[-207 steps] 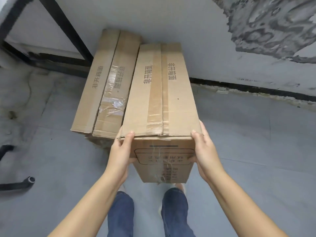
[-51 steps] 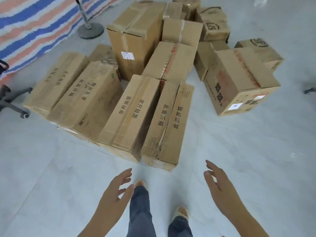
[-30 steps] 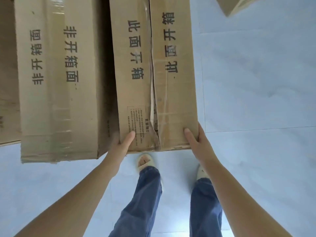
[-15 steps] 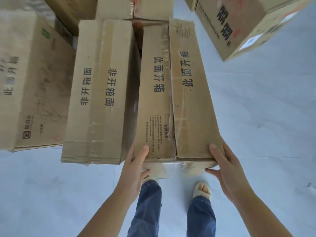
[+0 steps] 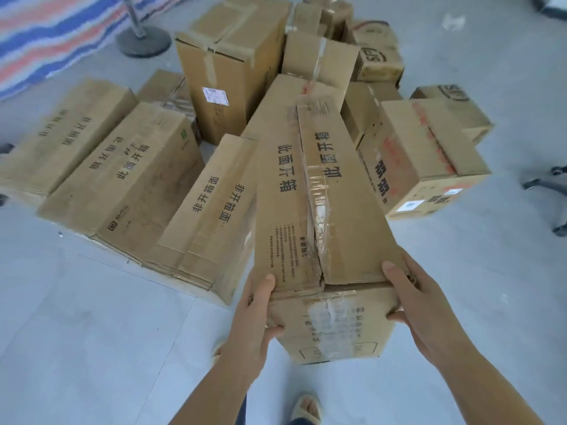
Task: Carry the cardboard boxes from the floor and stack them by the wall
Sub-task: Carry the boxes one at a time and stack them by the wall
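Note:
I hold a long cardboard box [image 5: 325, 210] with black printed characters and torn clear tape along its top seam. Its near end is lifted off the floor; I cannot tell whether its far end still rests on the pile. My left hand [image 5: 256, 317] grips the near left corner, thumb on top and fingers curled under. My right hand [image 5: 420, 305] grips the near right corner the same way. Just to its left a similar long box [image 5: 211, 210] lies on the floor.
Several more cardboard boxes lie around: two flat ones [image 5: 122, 176] at left, a tall one [image 5: 227, 65] behind, a cube-like one [image 5: 426, 154] at right. A striped tarp [image 5: 46, 35] and a round stand base [image 5: 142, 41] are at the back left. A chair's legs [image 5: 552, 185] reach in from the right.
Since half a second ago the near end of the box has risen off the floor in both hands, and my view has lifted to show the whole pile.

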